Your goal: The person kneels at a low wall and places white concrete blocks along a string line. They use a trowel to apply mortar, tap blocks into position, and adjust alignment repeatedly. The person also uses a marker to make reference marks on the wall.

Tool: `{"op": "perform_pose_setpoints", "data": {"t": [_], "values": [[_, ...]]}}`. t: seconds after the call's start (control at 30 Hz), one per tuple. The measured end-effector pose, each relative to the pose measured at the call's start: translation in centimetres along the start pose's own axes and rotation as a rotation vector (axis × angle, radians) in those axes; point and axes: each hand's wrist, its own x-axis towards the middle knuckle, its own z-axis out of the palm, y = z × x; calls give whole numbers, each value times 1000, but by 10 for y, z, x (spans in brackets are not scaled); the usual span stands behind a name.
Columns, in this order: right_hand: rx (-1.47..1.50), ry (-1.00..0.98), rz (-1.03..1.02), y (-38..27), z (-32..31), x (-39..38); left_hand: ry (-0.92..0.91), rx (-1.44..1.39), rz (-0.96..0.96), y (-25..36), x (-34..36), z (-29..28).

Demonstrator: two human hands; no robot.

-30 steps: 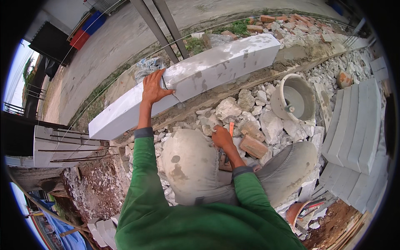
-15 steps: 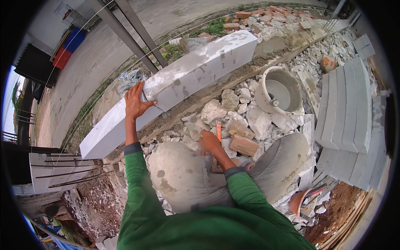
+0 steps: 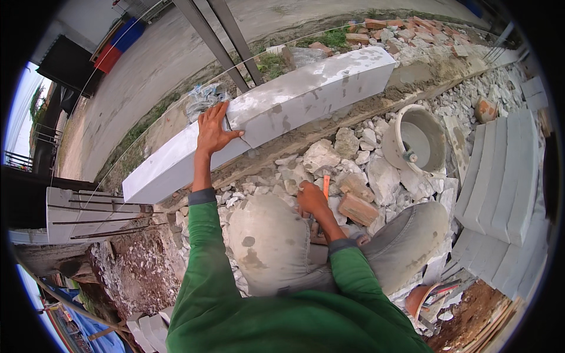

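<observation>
A row of white lightweight concrete blocks (image 3: 306, 94) lies along a mortar-covered footing, with dark wet spots on its face. My left hand (image 3: 213, 132) rests on it beside a narrow joint, fingers spread over the top edge and thumb pointing right. Between my knees, my right hand (image 3: 312, 199) is closed low over the rubble. An orange handle-like piece (image 3: 326, 186) sticks up beside its fingers, seemingly part of a tool in its grip; the rest is hidden by the hand. A broken red brick (image 3: 358, 209) lies just right of that hand.
A mortar-stained bucket (image 3: 395, 141) stands on the rubble (image 3: 321, 154). Grey-white blocks (image 3: 500, 176) are stacked at the right, above an orange bowl (image 3: 416, 300) with tools. A taut string (image 3: 276, 48) runs behind the row, near metal posts (image 3: 220, 44). Steel bars (image 3: 97, 220) protrude at left.
The view has shifted, so the scene sits farther right in the picture. My left hand stays on the block by the joint, and my right hand stays closed over the rubble.
</observation>
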Motion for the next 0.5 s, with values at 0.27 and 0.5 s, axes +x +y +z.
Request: {"op": "perform_pose_setpoints", "data": {"t": [0.27, 0.5], "values": [[1, 23, -47, 7, 7, 5, -42, -7, -29, 2, 2, -1], [-9, 38, -50, 6, 7, 6, -35, -2, -34, 6, 2, -3]]}}
